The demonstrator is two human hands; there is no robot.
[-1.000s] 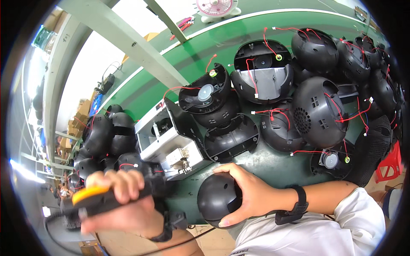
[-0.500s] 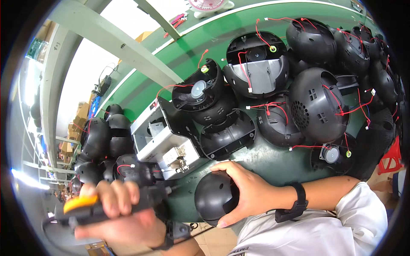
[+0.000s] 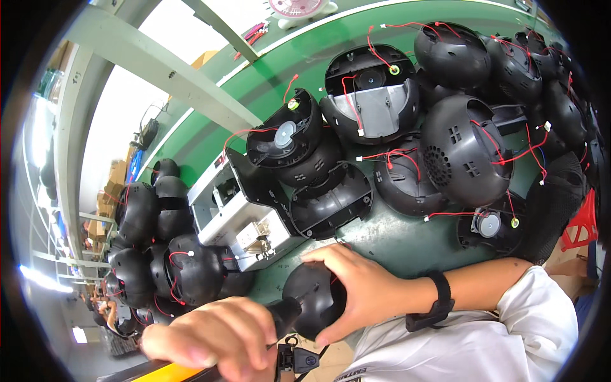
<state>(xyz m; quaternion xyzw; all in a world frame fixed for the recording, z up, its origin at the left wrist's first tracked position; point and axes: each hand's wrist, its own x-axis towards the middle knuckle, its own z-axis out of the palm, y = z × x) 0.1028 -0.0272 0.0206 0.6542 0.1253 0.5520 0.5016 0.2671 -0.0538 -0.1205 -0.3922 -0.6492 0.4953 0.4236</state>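
My right hand (image 3: 369, 286) grips a small round black plastic shell (image 3: 312, 299) from its right side, thumb on the near side and fingers over the far side. A black strap circles that wrist. In my left hand (image 3: 219, 337) is an electric screwdriver (image 3: 283, 315) with a black nose and a yellow part low in the picture. The nose reaches the shell's left side, pointing right; whether its bit sits in a screw hole is hidden. Fingers wrap the tool's body, covering most of it.
A white and silver metal machine (image 3: 245, 223) stands just beyond the shell. Black housings with red wires crowd the bench (image 3: 394, 232), including a large perforated one (image 3: 468, 146) and one with a speaker (image 3: 489, 224). More housings (image 3: 194, 270) lie left. A grey post (image 3: 165, 70) crosses overhead.
My left hand has swung right and toward me, bringing the screwdriver's nose from beside the shell onto it. My right hand keeps its hold on the shell.
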